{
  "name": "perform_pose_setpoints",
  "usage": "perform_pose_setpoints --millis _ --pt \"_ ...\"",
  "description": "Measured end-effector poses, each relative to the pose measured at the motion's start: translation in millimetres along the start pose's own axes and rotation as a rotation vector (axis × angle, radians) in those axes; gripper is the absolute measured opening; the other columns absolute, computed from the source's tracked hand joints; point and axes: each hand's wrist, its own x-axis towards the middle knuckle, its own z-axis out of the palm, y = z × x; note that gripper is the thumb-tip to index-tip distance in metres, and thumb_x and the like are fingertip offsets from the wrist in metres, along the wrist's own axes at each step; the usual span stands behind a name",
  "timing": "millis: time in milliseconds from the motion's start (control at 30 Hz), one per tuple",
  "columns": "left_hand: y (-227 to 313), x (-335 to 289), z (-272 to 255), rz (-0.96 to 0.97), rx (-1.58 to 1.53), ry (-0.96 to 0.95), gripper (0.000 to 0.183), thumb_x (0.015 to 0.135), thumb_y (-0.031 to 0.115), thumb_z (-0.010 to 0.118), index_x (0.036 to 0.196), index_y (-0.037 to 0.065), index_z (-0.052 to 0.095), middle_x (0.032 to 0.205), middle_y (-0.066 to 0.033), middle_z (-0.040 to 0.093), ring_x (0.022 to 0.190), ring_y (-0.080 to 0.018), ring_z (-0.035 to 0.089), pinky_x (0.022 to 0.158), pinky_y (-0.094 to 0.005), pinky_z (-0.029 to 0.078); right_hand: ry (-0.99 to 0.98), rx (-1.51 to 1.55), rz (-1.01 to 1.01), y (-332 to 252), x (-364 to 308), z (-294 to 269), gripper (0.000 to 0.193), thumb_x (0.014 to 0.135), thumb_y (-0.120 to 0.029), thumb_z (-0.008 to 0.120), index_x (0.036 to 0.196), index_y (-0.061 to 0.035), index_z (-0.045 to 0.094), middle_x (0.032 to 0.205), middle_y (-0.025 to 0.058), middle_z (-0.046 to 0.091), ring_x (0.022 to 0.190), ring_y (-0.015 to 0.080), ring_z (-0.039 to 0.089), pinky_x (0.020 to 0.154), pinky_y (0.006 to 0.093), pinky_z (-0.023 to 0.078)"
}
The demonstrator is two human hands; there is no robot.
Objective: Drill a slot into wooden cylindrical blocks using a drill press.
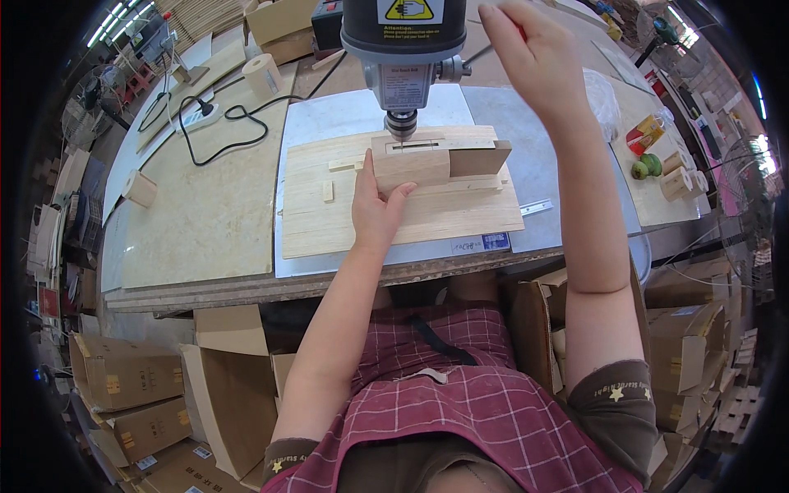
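Note:
A small pale wooden box (411,171) with a slot along its top lies under the chuck (401,123) of a bench drill press (404,78). My left hand (380,215) grips the box at its left end, thumb along the near side and fingers against the far left. Up at the right, my right hand (534,49) is closed round the drill press lever (479,56); its fingertips are partly hidden. Beneath the box is a flat wooden board (329,223) with small wooden strips fixed on it, one short wooden block (328,191) to the left.
A black cable (263,123) runs across the table to a white power strip (197,117). Wooden rolls (141,189) stand at the left. Green fruit (646,167) and a yellow-red packet (645,134) lie at the right. Cardboard boxes (127,374) flank my lap below the table edge.

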Motion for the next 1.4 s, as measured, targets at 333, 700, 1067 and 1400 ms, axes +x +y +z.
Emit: perform_pose_setpoints --millis 333,700,1067,1400 --pt "-3 -1 1 0.016 -0.011 0.02 0.081 0.066 0.021 0.074 0.131 -0.001 0.032 0.091 -0.0086 0.052 0.067 -0.0162 0.047 0.06 -0.0263 0.043 0.109 0.221 -0.028 3 -76 23 0.011 0.079 -0.009 0.059 0.071 -0.0023 0.056 0.056 0.0086 0.049 0.047 0.0178 0.046 0.046 0.0269 0.037" --pt "0 0 0 0.001 0.034 0.009 0.082 0.066 0.021 0.074 0.132 -0.001 0.032 0.088 -0.0075 0.05 0.065 -0.0158 0.046 0.059 -0.0263 0.043 0.306 0.266 -0.103 20 -120 67 0.002 0.078 0.0 0.057 0.08 -0.0004 0.056 0.066 0.0075 0.05 0.051 0.0151 0.045 0.045 0.0244 0.036" --pt "-3 0 1 0.006 -0.031 0.003 0.08 0.067 0.018 0.074 0.132 -0.001 0.031 0.099 -0.0107 0.053 0.076 -0.0181 0.053 0.065 -0.027 0.045 0.362 0.248 -0.137 37 -135 91 0.008 0.078 0.0 0.058 0.085 -0.0014 0.056 0.076 0.0087 0.051 0.057 0.0176 0.048 0.05 0.0262 0.039" --pt "0 0 -1 -0.02 0.0 0.005 0.081 0.066 0.02 0.074 0.132 -0.002 0.031 0.093 -0.0098 0.052 0.07 -0.0179 0.049 0.062 -0.0267 0.043 0.247 0.058 -0.172 6 -68 28 0.008 0.079 -0.012 0.06 0.076 -0.0047 0.057 0.06 0.0083 0.052 0.051 0.0249 0.051 0.047 0.0311 0.04"
